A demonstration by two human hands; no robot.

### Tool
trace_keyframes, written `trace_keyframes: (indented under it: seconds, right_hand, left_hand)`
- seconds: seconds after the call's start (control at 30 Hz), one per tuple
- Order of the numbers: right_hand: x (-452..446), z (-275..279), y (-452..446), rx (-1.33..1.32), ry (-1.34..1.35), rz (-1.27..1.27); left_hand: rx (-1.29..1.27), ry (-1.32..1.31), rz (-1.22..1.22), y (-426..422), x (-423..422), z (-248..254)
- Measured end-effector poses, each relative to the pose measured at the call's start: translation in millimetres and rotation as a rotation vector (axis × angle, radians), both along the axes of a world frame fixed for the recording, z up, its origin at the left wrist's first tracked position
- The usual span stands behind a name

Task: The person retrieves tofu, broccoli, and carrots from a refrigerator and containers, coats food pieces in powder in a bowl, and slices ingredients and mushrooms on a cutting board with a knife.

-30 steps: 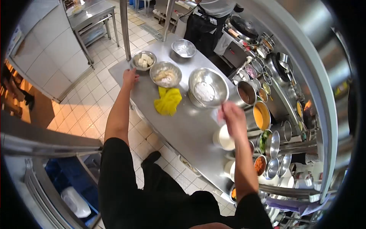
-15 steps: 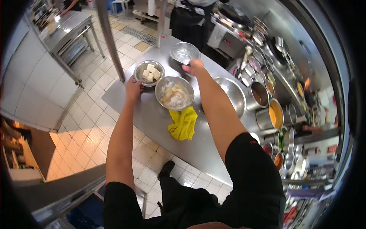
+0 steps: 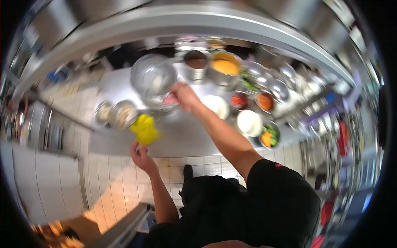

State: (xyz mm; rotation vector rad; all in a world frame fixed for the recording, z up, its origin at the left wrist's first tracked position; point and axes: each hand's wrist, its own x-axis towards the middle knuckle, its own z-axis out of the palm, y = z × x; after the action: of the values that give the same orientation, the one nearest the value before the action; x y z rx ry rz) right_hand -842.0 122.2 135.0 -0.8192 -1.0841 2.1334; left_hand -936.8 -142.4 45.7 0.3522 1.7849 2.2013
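My right hand point(image 3: 185, 97) is closed on the rim of a small metal bowl point(image 3: 156, 101), which overlaps the near side of a large steel bowl point(image 3: 144, 72). A small pink patch shows by the fingers; motion blur hides what it is. My left hand point(image 3: 143, 158) is at the table's front edge, fingers apart, just below a bright yellow cloth point(image 3: 144, 129). Left of the cloth stand a metal bowl with a pale, floury mixture point(image 3: 124, 114) and a smaller bowl of white pieces point(image 3: 104, 113).
Pots of brown sauce point(image 3: 195, 62) and orange liquid point(image 3: 225, 65) stand at the back. White bowls point(image 3: 249, 122), a red-filled bowl point(image 3: 239, 100) and a bowl of green and orange vegetables point(image 3: 269, 135) are to the right. A metal shelf point(image 3: 186, 20) spans above.
My view has swung right along the table. My left hand has let go of the bowl of white pieces and drawn back. My right hand has carried the small bowl to the large one.
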Motion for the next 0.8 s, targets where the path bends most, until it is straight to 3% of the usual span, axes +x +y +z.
trace_keyframes:
  seconds: [0.13,0.2,0.3,0.33,0.37,0.5,0.57,0.67,0.8]
  right_hand:
    - [231.1,25.4,-83.0,-0.058,-0.074,-0.130]
    - [339.7,19.3,-127.7,-0.129,-0.009,-0.235]
    - [484.5,4.8,-200.0,-0.171,-0.107,-0.454]
    - [527.1,-2.1,-219.6,-0.169,-0.127,-0.515]
    - [565.0,-11.1,-240.5,-0.173,-0.145,-0.619]
    - [700.1,-51.8,-318.9,-0.283,-0.147,-0.965]
    - [747.0,-69.8,-343.5,-0.329,-0.080,-1.095]
    - [808.3,-101.2,-357.2,-0.356,-0.074,-1.158]
    - [851.2,-115.5,-338.0,-0.396,-0.030,-1.183]
  left_hand:
    - [0.124,0.079,-0.359,24.7,146.2,50.4]
    - [0.115,0.228,-0.557,42.7,200.1,89.0]
    - [0.185,0.240,-0.818,84.9,269.0,161.0]
    - [0.241,0.473,-0.821,106.3,286.2,176.2]
    - [0.292,0.545,-0.789,123.2,308.6,199.2]
    - [0.398,0.127,-0.963,190.2,369.4,236.1]
    - [0.442,-0.032,-0.898,222.9,395.0,238.7]
    - [0.452,0.465,-0.826,240.3,428.3,245.2]
    - [0.445,0.516,-0.622,263.8,427.1,225.8]
